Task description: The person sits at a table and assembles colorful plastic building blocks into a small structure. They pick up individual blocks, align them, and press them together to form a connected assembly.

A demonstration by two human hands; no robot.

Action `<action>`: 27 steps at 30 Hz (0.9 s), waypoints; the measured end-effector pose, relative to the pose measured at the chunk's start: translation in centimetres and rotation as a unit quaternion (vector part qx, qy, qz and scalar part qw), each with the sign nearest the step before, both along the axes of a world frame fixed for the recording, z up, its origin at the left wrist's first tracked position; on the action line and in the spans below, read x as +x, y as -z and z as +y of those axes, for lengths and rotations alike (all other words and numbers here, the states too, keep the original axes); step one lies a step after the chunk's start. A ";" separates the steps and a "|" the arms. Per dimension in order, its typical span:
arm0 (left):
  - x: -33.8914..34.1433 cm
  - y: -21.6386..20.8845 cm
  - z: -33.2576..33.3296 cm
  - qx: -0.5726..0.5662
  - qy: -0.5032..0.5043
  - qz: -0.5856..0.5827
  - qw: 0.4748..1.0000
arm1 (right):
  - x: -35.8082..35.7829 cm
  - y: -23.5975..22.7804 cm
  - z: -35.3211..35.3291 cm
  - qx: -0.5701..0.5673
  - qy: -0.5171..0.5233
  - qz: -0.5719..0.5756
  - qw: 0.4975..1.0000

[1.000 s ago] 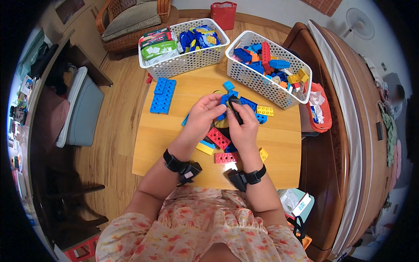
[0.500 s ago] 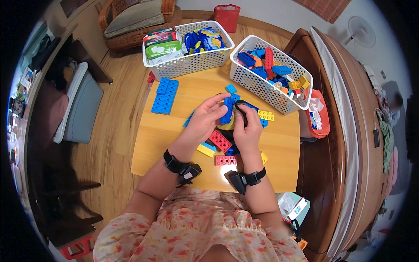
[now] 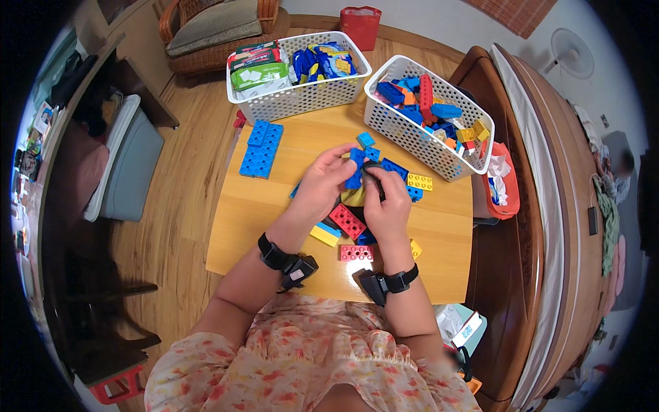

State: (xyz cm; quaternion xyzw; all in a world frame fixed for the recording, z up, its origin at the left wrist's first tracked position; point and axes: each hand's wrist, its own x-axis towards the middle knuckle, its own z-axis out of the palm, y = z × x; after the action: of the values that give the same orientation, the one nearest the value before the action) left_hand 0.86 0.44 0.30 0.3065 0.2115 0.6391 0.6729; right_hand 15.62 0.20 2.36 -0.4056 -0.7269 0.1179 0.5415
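Clock is centred on the table (image 3: 240, 226), 12 at the far edge. Left to right, we have:

Grey-blue storage bin (image 3: 127, 168) on the floor, between 9 and 10. Wicker chair (image 3: 220, 34) way out at 11. On the table at 10, a flat blue slab (image 3: 257, 158) of studded bricks, a smaller blue one stacked on its upper end. White basket (image 3: 302, 101) at 11, loaded with packets.

Our left hand (image 3: 319, 185) is just left of centre, thumb and fingers pinching a blue block (image 3: 354, 168), which sits near 12. Yellow brick (image 3: 324, 235) at 7, red brick (image 3: 348, 221) close to centre, another red one (image 3: 356, 253) between 5 and 6. Our right hand (image 3: 386, 199) is curled around a black piece (image 3: 374, 172), right beside the blue block; can't tell what that piece is, or whether the two touch.

Further right: dark blue brick (image 3: 395, 169) near 2, light yellow brick (image 3: 419, 182) between 2 and 3. Second white basket (image 3: 419, 147) between 1 and 2, full of mixed bricks. Orange-red bag (image 3: 506, 206) at 3, off the table.
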 end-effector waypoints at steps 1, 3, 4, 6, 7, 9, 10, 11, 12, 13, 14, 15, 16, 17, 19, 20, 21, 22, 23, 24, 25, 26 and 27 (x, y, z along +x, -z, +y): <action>-0.2 0.1 0.1 -0.013 0.012 -0.026 1.000 | 0.1 0.1 0.2 0.000 0.002 0.001 1.000; -0.7 0.1 0.1 -0.011 0.005 -0.023 1.000 | 0.4 0.4 0.4 -0.017 0.029 0.019 0.999; -0.6 -0.1 0.1 -0.007 -0.005 -0.020 1.000 | 0.5 0.1 0.2 -0.016 0.029 0.020 0.999; -0.2 -0.7 -0.1 -0.016 -0.019 -0.012 1.000 | 0.4 -0.8 -0.4 -0.035 -0.037 0.052 0.997; -0.1 -0.8 -0.1 -0.025 -0.033 -0.006 0.999 | 0.1 -0.5 -0.2 0.010 -0.065 0.037 0.997; -0.2 -0.4 0.1 -0.017 -0.029 -0.010 0.999 | -0.1 -0.5 -0.8 -0.047 -0.085 0.025 0.995; -0.3 -0.4 0.1 -0.009 -0.022 -0.013 1.000 | -0.1 -0.5 -0.8 -0.057 -0.086 0.019 0.995; -0.3 -0.4 0.1 -0.009 -0.023 -0.013 1.000 | -0.2 -0.4 -0.7 -0.057 -0.086 0.018 0.995; -0.4 -0.5 0.0 -0.015 -0.024 -0.001 1.000 | -0.2 -0.2 -0.5 -0.049 -0.075 0.017 0.996; -0.4 -0.5 -0.1 -0.021 -0.026 0.011 0.999 | -0.2 0.0 -0.4 -0.041 -0.064 0.017 0.997; -0.4 -0.6 -0.1 -0.021 -0.026 0.010 0.999 | -0.2 0.0 -0.4 -0.041 -0.064 0.016 0.997; -0.4 -0.6 -0.1 -0.020 -0.022 0.000 1.000 | -0.2 0.0 -0.4 -0.035 -0.050 0.021 0.998; -0.4 -0.6 -0.1 -0.020 -0.019 -0.010 1.000 | -0.2 0.0 -0.4 -0.029 -0.036 0.025 0.999; -0.5 -0.6 -0.1 -0.020 -0.019 -0.010 1.000 | -0.3 -0.1 -0.4 -0.029 -0.036 0.025 0.999; -0.4 -0.7 -0.1 -0.015 -0.026 0.002 1.000 | -0.1 -0.3 -0.4 -0.019 -0.052 0.067 0.996; -0.2 -0.7 -0.1 -0.015 -0.025 0.002 1.000 | -0.1 -0.2 -0.5 -0.019 -0.051 0.067 0.996; 0.0 -0.8 -0.3 -0.024 0.003 0.016 1.000 | -0.1 -0.2 -0.7 -0.025 -0.058 0.074 0.995; 0.2 -0.8 -0.5 -0.034 0.031 0.032 0.998 | -0.2 -0.1 -0.7 -0.031 -0.064 0.084 0.994; 0.3 -0.8 -0.6 -0.032 0.035 0.035 0.998 | 0.0 0.0 -0.6 -0.036 -0.051 0.092 0.994; 0.4 -0.6 -0.7 -0.034 0.030 0.057 0.997 | 0.0 0.1 -0.6 -0.033 -0.047 0.095 0.994; 0.7 -0.7 -0.7 -0.034 0.027 0.078 0.996 | 0.1 0.1 -0.5 -0.047 -0.031 0.109 0.992; 0.7 -0.9 -0.8 -0.030 0.034 0.081 0.996 | 0.2 0.2 -0.5 -0.061 -0.014 0.124 0.990; 0.6 -1.1 -0.9 -0.019 0.026 0.101 0.994 | 0.1 0.9 -0.3 -0.075 -0.005 0.157 0.985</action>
State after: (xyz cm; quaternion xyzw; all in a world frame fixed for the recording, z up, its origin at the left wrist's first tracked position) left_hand 1.42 -0.50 1.42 0.3615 0.2828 0.5834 0.6701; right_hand 15.71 -0.15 1.48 -0.4180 -0.6239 0.2367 0.6165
